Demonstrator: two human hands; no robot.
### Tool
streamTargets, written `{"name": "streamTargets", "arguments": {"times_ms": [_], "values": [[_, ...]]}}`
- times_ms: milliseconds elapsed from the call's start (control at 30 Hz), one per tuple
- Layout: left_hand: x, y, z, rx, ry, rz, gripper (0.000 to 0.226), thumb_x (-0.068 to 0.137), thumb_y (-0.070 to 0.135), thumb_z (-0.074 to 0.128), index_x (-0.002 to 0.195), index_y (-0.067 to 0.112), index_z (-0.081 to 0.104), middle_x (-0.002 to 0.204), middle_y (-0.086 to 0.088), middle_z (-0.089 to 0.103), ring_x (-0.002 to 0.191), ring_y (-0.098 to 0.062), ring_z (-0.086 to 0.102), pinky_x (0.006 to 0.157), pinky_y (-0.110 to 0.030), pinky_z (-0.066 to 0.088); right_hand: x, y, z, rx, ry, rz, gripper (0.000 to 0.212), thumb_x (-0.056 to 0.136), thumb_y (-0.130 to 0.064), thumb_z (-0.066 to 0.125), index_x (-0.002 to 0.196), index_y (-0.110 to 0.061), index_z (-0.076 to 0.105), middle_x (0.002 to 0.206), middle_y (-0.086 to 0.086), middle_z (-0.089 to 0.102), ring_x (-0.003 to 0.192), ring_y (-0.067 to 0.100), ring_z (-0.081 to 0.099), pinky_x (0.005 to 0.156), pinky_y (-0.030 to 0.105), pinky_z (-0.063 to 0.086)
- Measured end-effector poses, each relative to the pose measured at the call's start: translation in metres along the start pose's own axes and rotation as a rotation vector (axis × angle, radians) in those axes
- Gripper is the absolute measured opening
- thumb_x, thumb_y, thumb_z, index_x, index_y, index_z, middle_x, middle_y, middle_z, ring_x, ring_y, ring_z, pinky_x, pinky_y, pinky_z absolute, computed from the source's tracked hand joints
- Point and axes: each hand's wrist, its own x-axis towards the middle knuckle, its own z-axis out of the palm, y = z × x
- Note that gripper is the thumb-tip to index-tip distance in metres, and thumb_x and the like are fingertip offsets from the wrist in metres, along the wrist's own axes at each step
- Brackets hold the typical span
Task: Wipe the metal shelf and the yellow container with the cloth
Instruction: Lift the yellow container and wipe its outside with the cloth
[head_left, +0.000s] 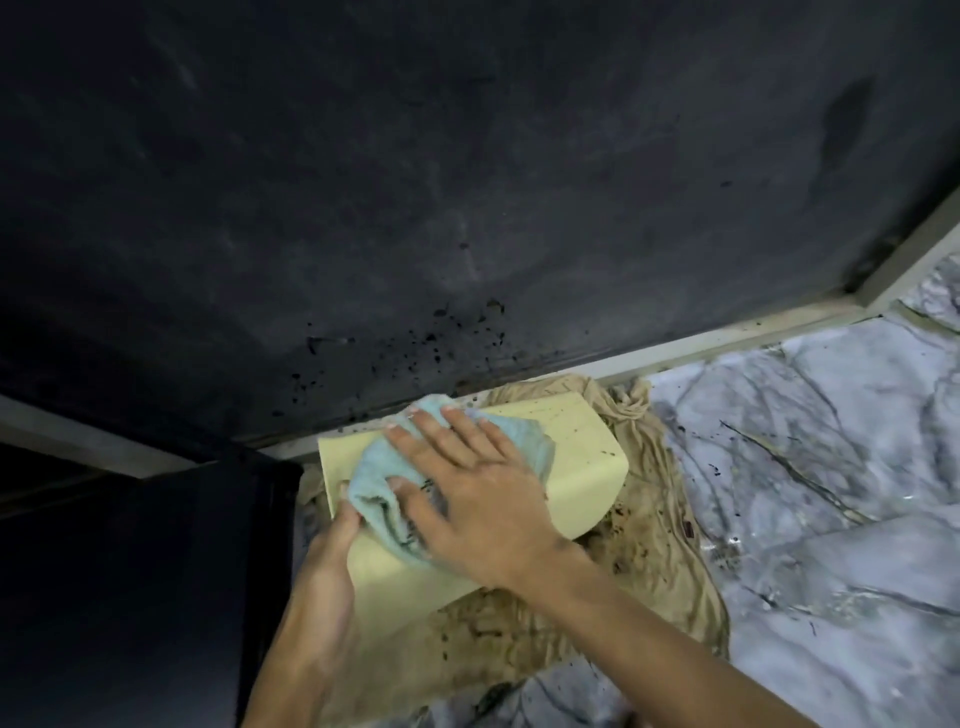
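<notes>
The yellow container (587, 457) lies on its side on a stained tan rag, just in front of the dark shelf (415, 182). My right hand (467, 493) presses a light blue cloth (384, 483) flat against the container's upper face, fingers spread. My left hand (327, 571) grips the container's left edge and steadies it. The dark shelf surface fills the upper part of the view and carries black specks near its front edge.
A crumpled tan rag (639, 561) with brown stains lies under the container. Grey marble floor (805, 467) spreads to the right. A pale frame edge (675, 348) borders the dark surface. A black panel (156, 597) stands at the lower left.
</notes>
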Motion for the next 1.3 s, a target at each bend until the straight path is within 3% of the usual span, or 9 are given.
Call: {"name": "streamTargets", "arguments": {"times_ms": [167, 233, 367, 567, 767, 900, 1033, 1133, 1300], "values": [[0.003, 0.008, -0.021, 0.050, 0.071, -0.007, 0.062, 0.067, 0.055, 0.087, 0.116, 0.017, 0.080, 0.118, -0.007, 0.083, 0.116, -0.034, 0.075, 0.111, -0.060, 0.049, -0.008, 0.082, -0.018, -0.056, -0.005, 0.353, 0.062, 0.097, -0.063, 0.014, 0.154, -0.039, 0.017, 0.166, -0.011, 0.015, 0.152, 0.009, 0.004, 0.123, 0.038, 0.001], [0.004, 0.009, -0.024, 0.123, 0.082, -0.003, 0.065, 0.062, 0.061, 0.083, 0.114, 0.021, 0.081, 0.116, -0.003, 0.084, 0.114, -0.031, 0.076, 0.110, -0.060, 0.051, -0.010, 0.089, -0.021, -0.058, -0.027, 0.445, 0.060, 0.098, -0.062, 0.011, 0.154, -0.042, 0.011, 0.166, -0.012, 0.007, 0.152, 0.010, -0.002, 0.123, 0.042, -0.002], [0.006, 0.007, -0.025, 0.115, 0.064, 0.033, 0.073, 0.055, 0.066, 0.086, 0.113, 0.023, 0.082, 0.115, -0.003, 0.085, 0.112, -0.028, 0.078, 0.109, -0.054, 0.052, -0.010, 0.039, -0.012, -0.095, -0.091, 0.303, 0.053, 0.096, -0.061, -0.001, 0.148, -0.054, -0.011, 0.163, -0.014, -0.016, 0.148, 0.017, -0.025, 0.120, 0.049, -0.014], [0.001, 0.009, -0.014, 0.101, 0.079, 0.035, 0.040, 0.074, 0.043, 0.074, 0.104, 0.020, 0.084, 0.105, -0.007, 0.086, 0.105, -0.031, 0.078, 0.107, -0.055, 0.053, 0.003, 0.011, -0.003, -0.058, -0.060, 0.134, 0.053, 0.099, -0.059, 0.011, 0.152, -0.050, 0.008, 0.165, -0.015, 0.008, 0.153, 0.016, -0.003, 0.120, 0.051, -0.007], [0.000, 0.012, -0.013, 0.160, 0.104, 0.067, 0.066, 0.063, 0.067, 0.075, 0.113, 0.026, 0.082, 0.116, 0.004, 0.084, 0.116, -0.025, 0.075, 0.112, -0.057, 0.049, -0.022, 0.083, -0.025, -0.026, -0.048, 0.518, 0.061, 0.095, -0.063, 0.005, 0.153, -0.045, 0.000, 0.166, -0.013, -0.006, 0.151, 0.010, -0.013, 0.122, 0.045, -0.008], [0.003, 0.009, -0.014, 0.152, 0.068, 0.081, 0.067, 0.062, 0.062, 0.077, 0.115, 0.021, 0.082, 0.116, -0.002, 0.084, 0.117, -0.027, 0.075, 0.114, -0.056, 0.048, -0.023, 0.017, -0.012, -0.015, -0.092, 0.283, 0.054, 0.099, -0.055, 0.001, 0.151, -0.045, -0.011, 0.162, -0.015, -0.019, 0.147, 0.016, -0.028, 0.119, 0.050, -0.016], [0.003, 0.008, -0.013, 0.111, 0.081, 0.087, 0.061, 0.053, 0.067, 0.088, 0.102, 0.030, 0.086, 0.108, -0.005, 0.086, 0.110, -0.031, 0.077, 0.107, -0.054, 0.052, -0.010, -0.004, -0.005, 0.007, -0.102, 0.078, 0.052, 0.100, -0.057, 0.007, 0.151, -0.050, 0.003, 0.165, -0.017, -0.003, 0.151, 0.011, -0.016, 0.120, 0.047, -0.012], [0.004, 0.009, -0.012, 0.131, 0.099, 0.070, 0.047, 0.067, 0.056, 0.081, 0.102, 0.026, 0.086, 0.110, -0.004, 0.086, 0.112, -0.030, 0.076, 0.112, -0.059, 0.049, -0.016, 0.039, -0.012, 0.027, -0.029, 0.175, 0.052, 0.097, -0.065, 0.019, 0.148, -0.058, 0.011, 0.165, -0.017, 0.004, 0.152, 0.010, -0.008, 0.121, 0.041, -0.009], [0.006, 0.014, -0.013, 0.152, 0.134, 0.049, 0.055, 0.066, 0.062, 0.077, 0.108, 0.027, 0.084, 0.114, 0.002, 0.084, 0.115, -0.028, 0.075, 0.113, -0.060, 0.047, -0.022, 0.083, -0.025, -0.039, -0.067, 0.481, 0.057, 0.094, -0.069, 0.012, 0.149, -0.056, 0.004, 0.167, -0.012, -0.003, 0.152, 0.014, -0.011, 0.122, 0.044, -0.007]]}}
